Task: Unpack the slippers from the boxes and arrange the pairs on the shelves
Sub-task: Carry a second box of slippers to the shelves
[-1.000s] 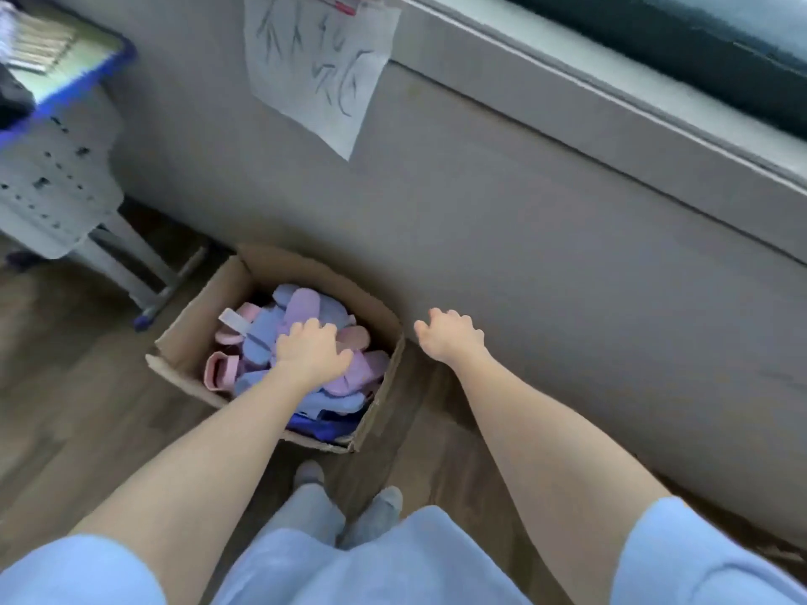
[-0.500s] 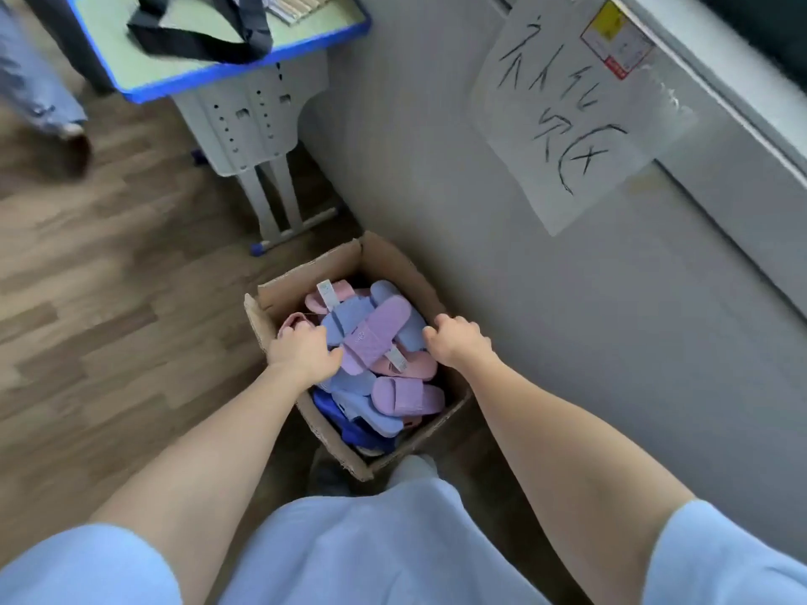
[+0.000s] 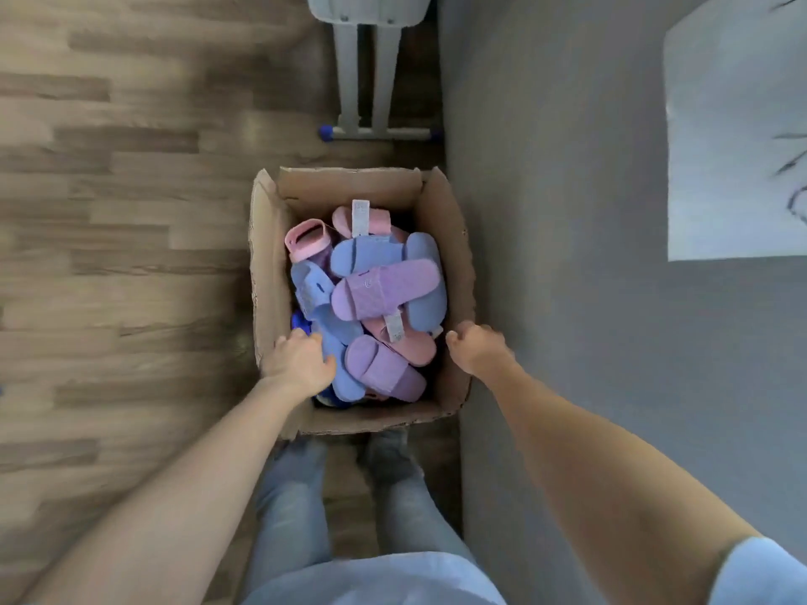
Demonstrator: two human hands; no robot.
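Head view, one entry.

Item: cardboard box (image 3: 349, 185), brown, open at the top, flaps turned outward, rims frayed. It stands on the wood-plank floor (image 3: 109, 255), its right side just beside the grey wall (image 3: 567, 299), directly ahead of the person's feet.

Contents: slippers (image 3: 384, 290), soft slide type with a broad strap, heaped loosely in the box and crossing one another.
- Purple, textured: one lying across the top of the heap; a second purple slipper (image 3: 384, 369) nearer the person.
- Blue slipper (image 3: 371, 255): several of this colour, under and around the purple.
- Pink slipper (image 3: 305, 240): at the far left, on its side, opening up; more pink at the far end.
- White tag (image 3: 360, 218): on a far pink one; another shows mid-heap.

Left hand (image 3: 301, 360): on the box's left wall, fingers curled over the rim, thumb inside.
Right hand (image 3: 476, 347): on the right wall, fingers closed round the rim; somewhat blurred.

Surroundings: desk legs (image 3: 367, 80) beyond the box; paper sheet (image 3: 733, 146) with dark strokes on the wall.
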